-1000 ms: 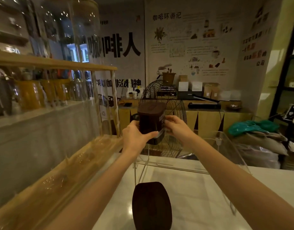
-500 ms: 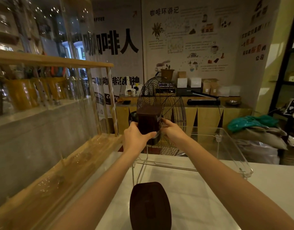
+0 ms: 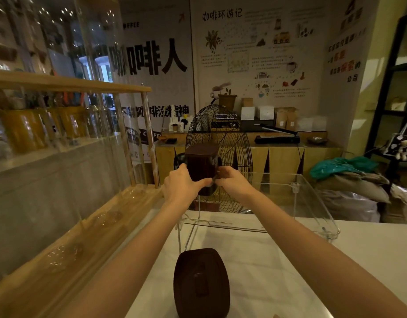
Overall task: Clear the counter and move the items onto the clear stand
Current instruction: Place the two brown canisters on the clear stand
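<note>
Hands, left (image 3: 183,183) and right (image 3: 233,183), each with grip closed on a dark box (image 3: 201,165), hold it upright over the clear stand (image 3: 312,204), apparently for level placement; a second box (image 3: 201,283) lies on the desk (image 3: 370,244).

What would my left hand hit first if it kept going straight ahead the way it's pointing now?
Probably the black wire fan. The left hand, gripping the dark brown container over the clear stand, points toward the fan's cage, though how far beyond the counter the fan stands is unclear.

Dark brown canister (image 3: 202,164), white counter (image 3: 262,271) (clear stand (image 3: 312,203), black fan grille (image 3: 234,143))
</note>
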